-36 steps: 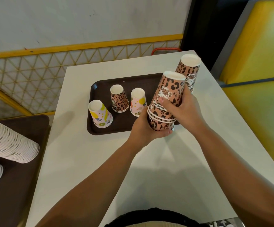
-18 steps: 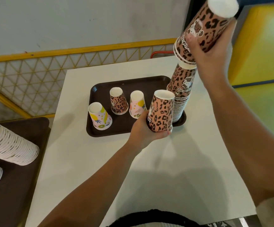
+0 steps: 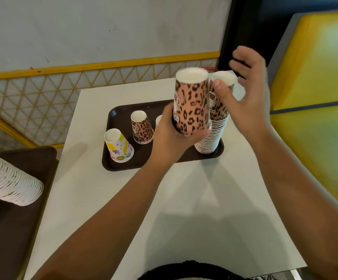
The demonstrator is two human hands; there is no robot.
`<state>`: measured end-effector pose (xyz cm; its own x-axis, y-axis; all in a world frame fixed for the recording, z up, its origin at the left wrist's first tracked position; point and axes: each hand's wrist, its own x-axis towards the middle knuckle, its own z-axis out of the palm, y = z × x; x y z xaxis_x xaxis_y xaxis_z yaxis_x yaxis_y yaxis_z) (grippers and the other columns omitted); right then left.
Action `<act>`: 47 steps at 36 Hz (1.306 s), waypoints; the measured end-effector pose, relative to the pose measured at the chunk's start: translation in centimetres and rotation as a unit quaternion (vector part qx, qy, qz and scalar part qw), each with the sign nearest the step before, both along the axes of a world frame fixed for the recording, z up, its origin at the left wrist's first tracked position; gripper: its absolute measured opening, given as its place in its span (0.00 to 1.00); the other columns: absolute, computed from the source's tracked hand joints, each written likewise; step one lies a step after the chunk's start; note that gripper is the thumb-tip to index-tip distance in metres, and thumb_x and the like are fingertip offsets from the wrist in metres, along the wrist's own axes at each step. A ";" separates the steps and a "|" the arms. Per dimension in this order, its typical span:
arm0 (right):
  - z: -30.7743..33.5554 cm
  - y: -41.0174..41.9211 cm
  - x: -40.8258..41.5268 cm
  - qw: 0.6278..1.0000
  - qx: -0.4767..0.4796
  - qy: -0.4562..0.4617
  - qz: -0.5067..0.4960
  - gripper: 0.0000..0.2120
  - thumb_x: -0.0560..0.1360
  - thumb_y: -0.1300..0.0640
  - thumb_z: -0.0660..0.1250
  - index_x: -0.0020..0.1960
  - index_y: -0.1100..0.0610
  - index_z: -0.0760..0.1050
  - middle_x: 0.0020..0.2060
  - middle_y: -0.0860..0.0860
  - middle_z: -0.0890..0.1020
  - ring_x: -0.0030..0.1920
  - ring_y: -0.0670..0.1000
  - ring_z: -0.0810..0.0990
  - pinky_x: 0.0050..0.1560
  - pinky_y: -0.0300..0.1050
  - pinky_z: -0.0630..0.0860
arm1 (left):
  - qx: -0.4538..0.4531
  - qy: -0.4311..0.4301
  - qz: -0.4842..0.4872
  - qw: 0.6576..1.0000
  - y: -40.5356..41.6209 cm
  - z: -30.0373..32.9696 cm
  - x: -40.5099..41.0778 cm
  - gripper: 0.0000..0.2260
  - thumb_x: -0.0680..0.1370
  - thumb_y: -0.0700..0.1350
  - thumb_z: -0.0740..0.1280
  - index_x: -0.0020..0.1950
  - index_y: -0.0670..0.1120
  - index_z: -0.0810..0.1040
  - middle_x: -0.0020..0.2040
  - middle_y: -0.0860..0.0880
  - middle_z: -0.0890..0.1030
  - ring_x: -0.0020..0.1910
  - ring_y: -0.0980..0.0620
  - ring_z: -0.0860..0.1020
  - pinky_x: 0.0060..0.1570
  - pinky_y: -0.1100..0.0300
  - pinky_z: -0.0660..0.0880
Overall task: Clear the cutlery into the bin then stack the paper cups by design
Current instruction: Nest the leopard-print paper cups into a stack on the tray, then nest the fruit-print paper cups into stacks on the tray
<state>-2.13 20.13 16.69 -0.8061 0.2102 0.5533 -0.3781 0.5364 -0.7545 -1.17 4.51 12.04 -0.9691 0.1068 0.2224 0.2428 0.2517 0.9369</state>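
Since the earlier frame, right hand (image 3: 247, 93) has released its cups onto tray stack (image 3: 212, 126); fingers spread. Left hand (image 3: 170, 136) grips leopard cup (image 3: 192, 102) above tray (image 3: 111, 158). Rims should be aligned squarely before seating.

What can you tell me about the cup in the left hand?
The cup looks like paper, pinkish-tan with black leopard spots and a small white cartoon figure on its side. It is upside down, its white bottom facing up, and nearly upright. The left hand grips it round the wide lower end, lifted above the tray. It sits just in front of the tall stack of matching cups. Whether more cups nest inside it cannot be told.
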 end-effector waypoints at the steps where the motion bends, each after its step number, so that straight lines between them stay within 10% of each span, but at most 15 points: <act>1: 0.4 0.0 0.1 0.999 0.005 -0.020 0.033 0.34 0.72 0.45 0.67 0.71 0.58 0.59 0.68 0.51 0.68 0.65 0.44 0.71 0.63 0.38 0.71 | -0.004 0.022 0.001 1.000 0.3 0.9 -0.3 0.37 0.62 0.49 0.80 0.67 0.44 0.68 0.59 0.51 0.78 0.58 0.55 0.77 0.57 0.52 0.78; 5: 1.9 0.2 -0.2 0.988 0.014 -0.075 0.132 0.36 0.72 0.47 0.69 0.73 0.58 0.55 0.66 0.48 0.70 0.65 0.43 0.71 0.62 0.38 0.73 | -0.019 0.103 -0.017 0.994 1.8 4.2 -2.2 0.36 0.64 0.49 0.78 0.68 0.43 0.68 0.56 0.55 0.77 0.53 0.65 0.76 0.52 0.71 0.74; 12: 4.0 1.3 -2.3 0.996 -0.021 -0.008 0.082 0.34 0.69 0.49 0.72 0.68 0.61 0.62 0.58 0.48 0.76 0.60 0.43 0.75 0.60 0.40 0.75 | 0.002 0.176 -0.083 0.981 4.4 7.7 -5.8 0.35 0.66 0.39 0.76 0.68 0.35 0.65 0.58 0.48 0.76 0.57 0.58 0.76 0.58 0.66 0.74; 18: 3.5 2.8 -4.9 0.998 -0.059 -0.010 0.028 0.33 0.69 0.48 0.72 0.66 0.60 0.63 0.58 0.49 0.77 0.59 0.44 0.76 0.57 0.42 0.77 | 0.079 0.033 -0.184 0.979 4.4 7.4 -8.6 0.37 0.70 0.38 0.73 0.75 0.37 0.59 0.72 0.40 0.67 0.71 0.46 0.67 0.69 0.47 0.69; 23: 0.6 3.3 -6.0 0.996 -0.037 -0.074 0.016 0.31 0.69 0.50 0.73 0.66 0.57 0.64 0.55 0.43 0.75 0.54 0.38 0.74 0.48 0.23 0.71 | 0.121 -0.093 -0.093 0.984 4.8 4.0 -7.6 0.21 0.80 0.50 0.62 0.73 0.49 0.64 0.70 0.54 0.71 0.66 0.58 0.69 0.65 0.56 0.67; 44: -8.3 3.0 -5.7 0.986 0.022 -0.163 -0.015 0.35 0.70 0.49 0.72 0.70 0.55 0.59 0.65 0.51 0.72 0.65 0.49 0.71 0.55 0.35 0.68 | 0.068 -0.172 -0.005 0.983 7.6 -2.8 -4.5 0.18 0.83 0.53 0.50 0.70 0.50 0.67 0.57 0.59 0.71 0.55 0.65 0.68 0.42 0.83 0.64; 47: -8.1 2.8 -5.3 0.987 0.018 -0.158 -0.017 0.38 0.69 0.48 0.73 0.71 0.54 0.58 0.66 0.51 0.71 0.66 0.49 0.70 0.59 0.40 0.70 | 0.042 -0.165 0.011 0.985 7.3 -2.9 -3.6 0.09 0.84 0.50 0.51 0.56 0.55 0.70 0.47 0.63 0.70 0.42 0.75 0.70 0.38 0.83 0.65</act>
<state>-7.46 22.98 8.63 -0.9323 0.2245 0.2834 -0.1091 0.5725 -0.8126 -4.78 11.79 9.12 -0.9919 0.0795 -0.0990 -0.0842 0.1720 0.9815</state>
